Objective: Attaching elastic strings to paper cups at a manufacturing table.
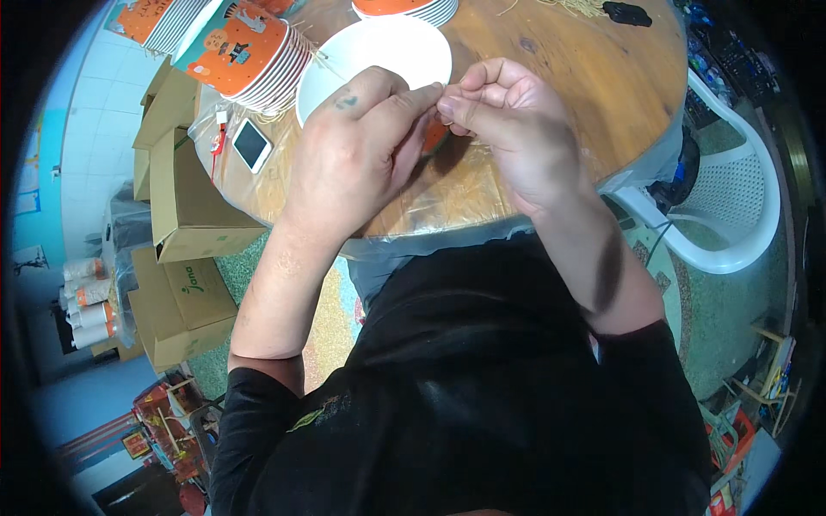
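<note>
My left hand point(353, 138) and my right hand point(520, 125) meet over the near part of the table, fingertips almost touching. Thumb and fingers are pinched together on each. Whatever sits between them is too small or too hidden to make out. Just behind and partly under my left hand is a paper bucket point(387, 52) with a white inside. A bit of orange surface point(434, 136) shows below my fingers; it may be part of that bucket. A thin pale string end point(325, 58) shows at the bucket's left rim.
Stacked orange paper buckets point(249, 60) stand on the round wooden table point(551, 43), with more at the far edge. A phone point(252, 144) and red cable point(218, 142) lie left. Beige strings and a black object point(627, 14) lie far right. Cardboard boxes point(202, 202) and a white chair point(723, 198) flank the table.
</note>
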